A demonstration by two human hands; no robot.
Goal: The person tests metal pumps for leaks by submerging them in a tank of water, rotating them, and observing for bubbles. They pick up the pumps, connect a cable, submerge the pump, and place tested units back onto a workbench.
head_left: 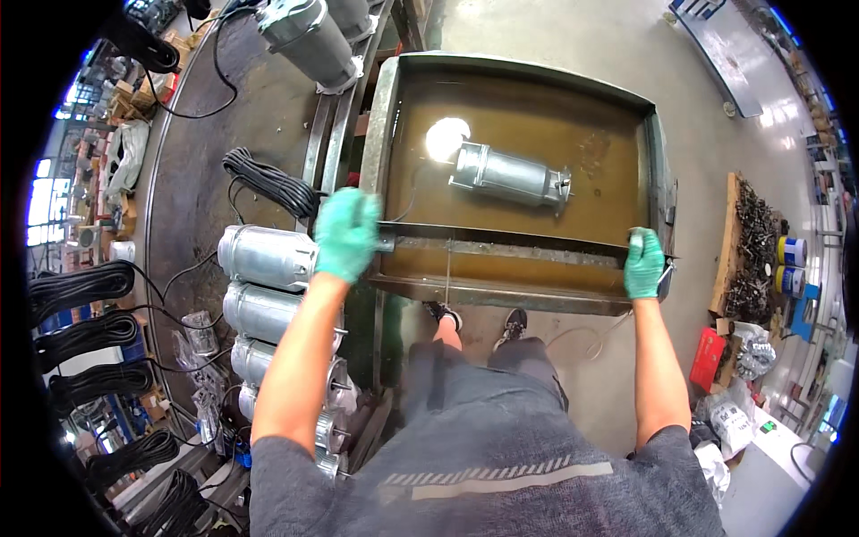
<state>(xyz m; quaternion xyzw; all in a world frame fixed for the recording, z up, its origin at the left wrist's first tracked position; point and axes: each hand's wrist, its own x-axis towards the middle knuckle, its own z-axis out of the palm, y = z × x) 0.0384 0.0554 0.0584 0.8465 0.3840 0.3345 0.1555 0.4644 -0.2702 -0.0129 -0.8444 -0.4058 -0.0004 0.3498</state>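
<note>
A silver cylindrical motor [508,175] lies on its side in brownish liquid inside a metal tank [528,64]. My left hand [347,234], in a green glove, is over the tank's left side, close to the end of a motor [267,257] on the bench. Motion smears its fingers, and whatever they may hold is hidden. My right hand [643,264], gloved alike, is closed at the tank's near right corner, by the end of a long metal bar [528,251] across the tank. What it grips cannot be made out.
A coiled black cable [271,182] lies on the dark bench [192,161] at left. Several silver motors stand in a row below it, with more cable coils [85,291] beyond. Upright motors [309,45] stand far left. A wooden bin [750,255] of small dark parts is at right.
</note>
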